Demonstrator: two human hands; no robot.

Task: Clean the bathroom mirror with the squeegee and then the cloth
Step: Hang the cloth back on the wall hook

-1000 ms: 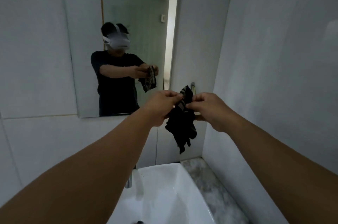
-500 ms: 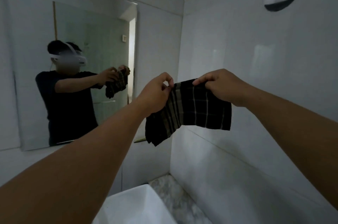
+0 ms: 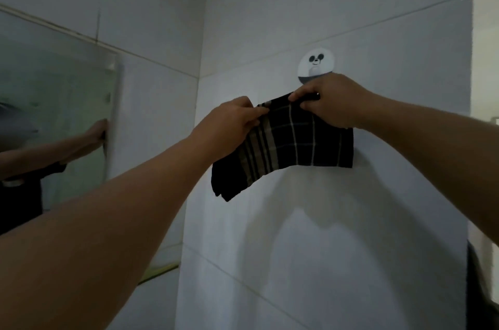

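Observation:
A dark plaid cloth (image 3: 291, 149) hangs spread between both hands, held flat against the white tiled right wall. My left hand (image 3: 229, 124) pinches its upper left corner. My right hand (image 3: 329, 103) grips its top edge just under a round panda wall hook (image 3: 316, 65). The bathroom mirror (image 3: 54, 114) is on the left wall, seen at a slant, and shows a reflected arm and dark shirt. No squeegee is in view.
White tiled walls meet in a corner (image 3: 201, 87) between the mirror and the cloth. A bright doorway edge (image 3: 486, 87) runs down the far right. A thin ledge (image 3: 159, 270) sits below the mirror.
My view has swung right and up, away from the mirror and sink. Both hands have carried the spread cloth up to just below the panda hook.

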